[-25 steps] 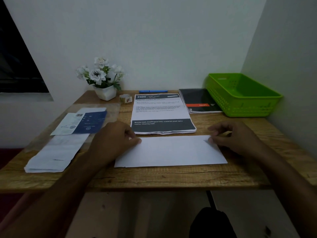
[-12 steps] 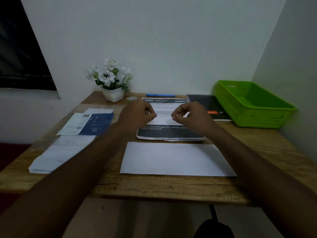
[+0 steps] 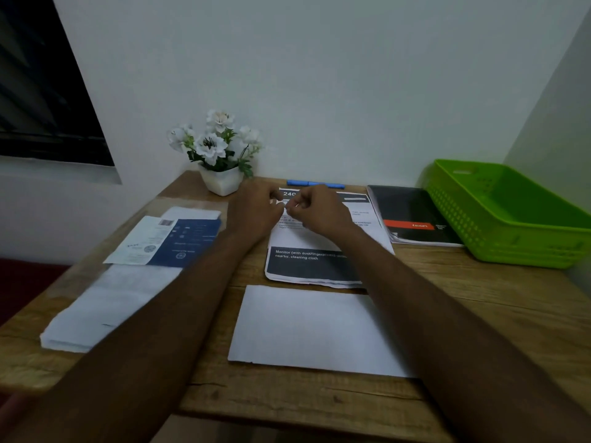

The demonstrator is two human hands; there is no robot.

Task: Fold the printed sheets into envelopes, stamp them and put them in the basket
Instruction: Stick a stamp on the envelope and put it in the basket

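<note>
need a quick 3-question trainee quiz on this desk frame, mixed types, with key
1. True or false: the green basket has envelopes in it.
2. What lies nearest the table's front edge? A. blank folded sheet B. notebook C. flower pot
3. Fill in: the left hand and right hand hover over the ______.
Key: 1 false, it looks empty. 2 A. 3 printed sheets.

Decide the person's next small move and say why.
Probably bring both hands down to the folded white sheet at the near edge and press on whatever the fingers pinch: left hand and right hand meet above the printed stack, their catch too small to tell, the sheet untouched.
</note>
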